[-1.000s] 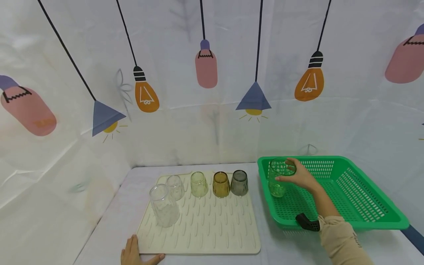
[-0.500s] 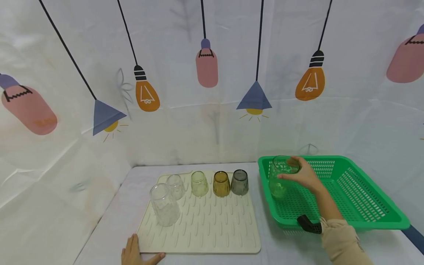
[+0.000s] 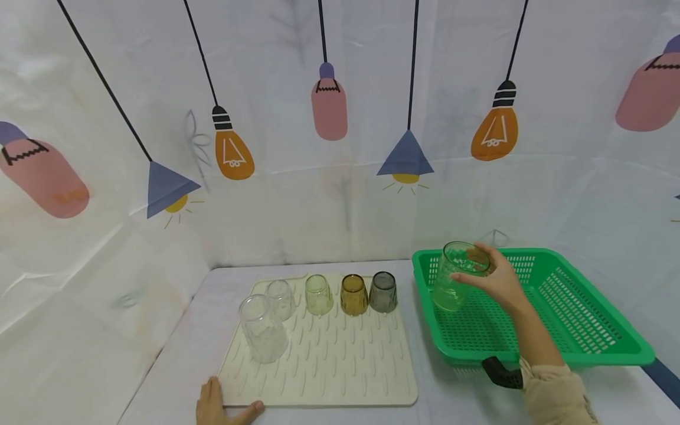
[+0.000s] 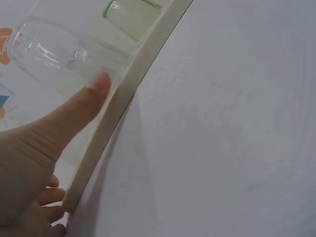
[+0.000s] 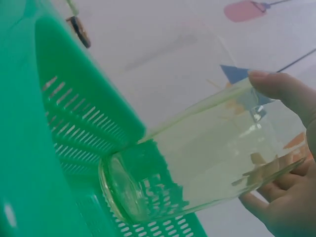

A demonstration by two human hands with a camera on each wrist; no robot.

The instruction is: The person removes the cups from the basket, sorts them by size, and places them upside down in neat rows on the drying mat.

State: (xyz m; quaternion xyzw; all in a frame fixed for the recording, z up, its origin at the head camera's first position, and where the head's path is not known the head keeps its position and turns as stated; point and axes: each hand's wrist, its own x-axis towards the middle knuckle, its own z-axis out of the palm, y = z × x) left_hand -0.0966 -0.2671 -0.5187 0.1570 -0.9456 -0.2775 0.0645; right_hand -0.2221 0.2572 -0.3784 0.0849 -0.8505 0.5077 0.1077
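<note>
My right hand (image 3: pixel 502 282) grips a tall green-tinted glass (image 3: pixel 451 283) near its upper end, thumb on one side and fingers on the other. The glass is tilted inside the left part of the green basket (image 3: pixel 600 360); its lower end overlaps the slotted wall in the right wrist view. My left hand (image 3: pixel 215 404) rests at the front left corner of a cream ribbed drying board (image 3: pixel 340 378). In the left wrist view its thumb (image 4: pixel 81 111) lies along the board's edge, with the other fingers around the corner.
On the board, a large clear glass (image 3: pixel 264 330) stands at the left before a smaller clear glass (image 3: pixel 281 300). A pale green glass (image 3: pixel 319 295), an amber glass (image 3: pixel 354 295) and a grey glass (image 3: pixel 383 292) line the back. A printed white sheet (image 3: pixel 287 212) hangs behind.
My right hand has raised the green glass and shifted it slightly right, and the glass now leans more. My left hand stays at the board's corner.
</note>
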